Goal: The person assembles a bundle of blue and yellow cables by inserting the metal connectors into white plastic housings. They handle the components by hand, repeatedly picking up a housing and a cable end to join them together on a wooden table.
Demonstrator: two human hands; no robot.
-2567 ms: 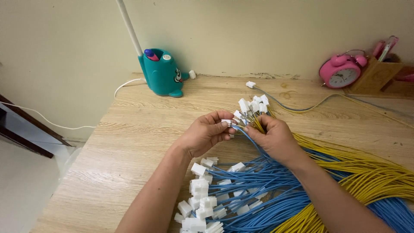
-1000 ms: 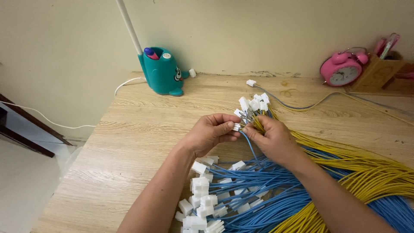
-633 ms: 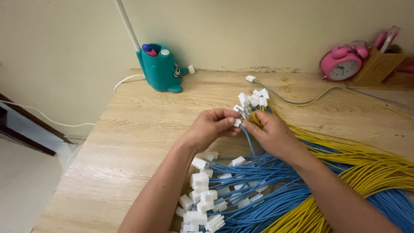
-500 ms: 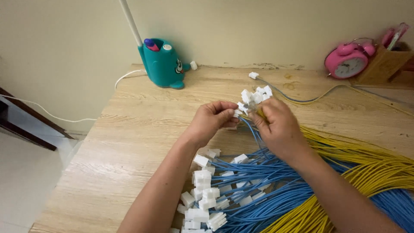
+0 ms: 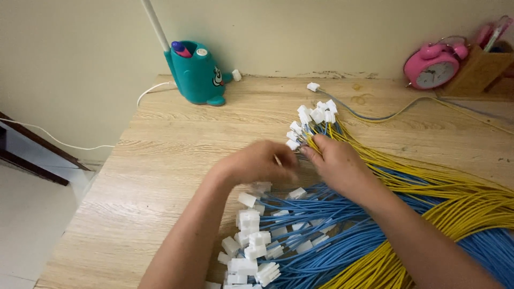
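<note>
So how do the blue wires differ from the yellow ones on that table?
The blue wires lie nearer the person, their white connectors spread loosely on the wooden table. The yellow wires lie farther right; their ends run into the bunch that the right hand grips. Both are thin and long.

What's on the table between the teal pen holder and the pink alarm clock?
Head view: one loose white connector on a blue wire; otherwise bare wooden table between pen holder and clock.
</note>
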